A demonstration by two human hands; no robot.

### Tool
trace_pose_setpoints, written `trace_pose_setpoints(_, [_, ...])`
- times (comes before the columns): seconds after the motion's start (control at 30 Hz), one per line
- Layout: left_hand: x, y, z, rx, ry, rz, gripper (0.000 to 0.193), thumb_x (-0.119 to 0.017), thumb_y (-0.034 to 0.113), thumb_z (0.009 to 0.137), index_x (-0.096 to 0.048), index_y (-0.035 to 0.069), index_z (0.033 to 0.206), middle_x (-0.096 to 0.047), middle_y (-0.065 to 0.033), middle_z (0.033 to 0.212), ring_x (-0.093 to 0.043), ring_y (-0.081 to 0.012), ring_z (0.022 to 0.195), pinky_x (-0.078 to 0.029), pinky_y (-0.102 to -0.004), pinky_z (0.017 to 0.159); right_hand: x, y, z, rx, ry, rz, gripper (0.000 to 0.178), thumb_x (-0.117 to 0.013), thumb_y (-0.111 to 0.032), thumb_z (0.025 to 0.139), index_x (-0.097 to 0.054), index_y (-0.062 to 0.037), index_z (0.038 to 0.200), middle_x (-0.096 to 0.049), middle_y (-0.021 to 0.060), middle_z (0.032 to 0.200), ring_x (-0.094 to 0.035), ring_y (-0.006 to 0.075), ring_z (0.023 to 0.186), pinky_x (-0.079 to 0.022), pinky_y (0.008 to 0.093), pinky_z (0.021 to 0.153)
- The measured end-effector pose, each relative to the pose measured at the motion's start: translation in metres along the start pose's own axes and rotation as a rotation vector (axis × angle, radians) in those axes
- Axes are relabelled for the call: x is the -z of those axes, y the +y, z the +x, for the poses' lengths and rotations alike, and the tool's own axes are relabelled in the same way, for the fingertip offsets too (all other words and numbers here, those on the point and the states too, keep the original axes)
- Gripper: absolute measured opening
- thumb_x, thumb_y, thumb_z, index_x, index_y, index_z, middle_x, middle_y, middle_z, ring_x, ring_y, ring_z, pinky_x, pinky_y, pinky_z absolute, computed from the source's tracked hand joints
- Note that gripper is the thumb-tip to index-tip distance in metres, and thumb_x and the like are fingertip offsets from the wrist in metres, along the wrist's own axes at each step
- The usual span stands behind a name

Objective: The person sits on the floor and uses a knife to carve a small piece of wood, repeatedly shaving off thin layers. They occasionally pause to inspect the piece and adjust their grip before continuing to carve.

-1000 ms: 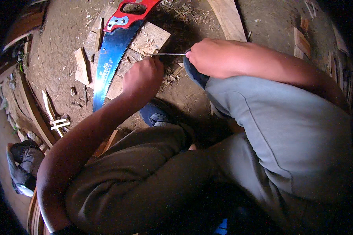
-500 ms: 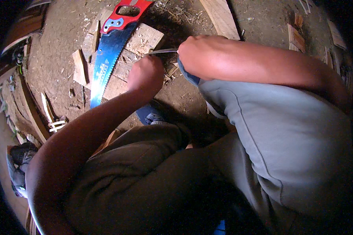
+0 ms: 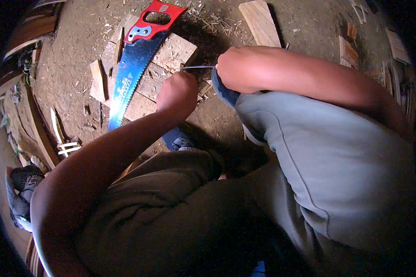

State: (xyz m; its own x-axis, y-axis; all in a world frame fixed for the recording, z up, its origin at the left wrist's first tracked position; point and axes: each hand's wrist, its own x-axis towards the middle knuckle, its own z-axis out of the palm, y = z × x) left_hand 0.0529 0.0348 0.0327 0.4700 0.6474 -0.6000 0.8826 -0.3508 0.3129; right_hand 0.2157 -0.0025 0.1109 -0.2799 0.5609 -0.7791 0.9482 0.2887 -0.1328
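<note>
Between my two closed hands runs a thin, slightly curved metal blade (image 3: 197, 67), seen almost edge-on. My right hand (image 3: 229, 69) is shut on its right end, near my right shoe, and any handle is hidden in the fist. At the blade's left end is my left hand (image 3: 178, 90), fingers curled in with the back of the hand up. What the left fingers hold is hidden. Under and beyond that hand lie flat boards (image 3: 175, 50) strewn with shavings. A handsaw (image 3: 136, 69) with a red handle and blue blade rests across them, left of my left hand.
A wood offcut (image 3: 97, 80) lies left of the saw. One plank (image 3: 260, 23) is on the dirt floor at the far side, with more wood pieces (image 3: 349, 51) at the right. Long timbers (image 3: 39, 124) and a dark bundle (image 3: 24, 184) line the left side.
The blade has turned from showing a broader curved side to a thin, nearly level line. Both hands sit slightly farther right and lower in the picture, while the whole scene has shifted slightly.
</note>
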Motion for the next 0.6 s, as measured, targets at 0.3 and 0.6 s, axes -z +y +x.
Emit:
trace_pose_setpoints(0.3, [-0.022, -0.018, 0.011, -0.072, 0.082, -0.012, 0.041, -0.037, 0.027, 0.091, -0.064, -0.004, 0.091, -0.063, -0.0303, 0.098, -0.061, -0.0461, 0.096, -0.047, -0.0525, 0.087, 0.006, -0.002, -0.012, -0.039, 0.047, 0.117, 0.021, -0.055, -0.006, 0.080, -0.070, 0.0029, 0.092, -0.069, 0.0219, 0.092, -0.068, 0.0359, 0.089, -0.055, 0.0445, 0.075])
trace_pose_setpoints(0.6, [-0.019, -0.015, 0.007, -0.107, 0.044, 0.044, 0.037, -0.041, 0.024, 0.090, -0.063, -0.005, 0.088, -0.063, -0.0302, 0.097, -0.061, -0.0461, 0.094, -0.048, -0.0524, 0.085, 0.006, -0.015, -0.008, -0.166, 0.101, 0.059, 0.024, -0.067, -0.013, 0.075, -0.073, -0.0071, 0.097, -0.072, 0.0112, 0.097, -0.070, 0.0270, 0.090, -0.057, 0.0427, 0.072])
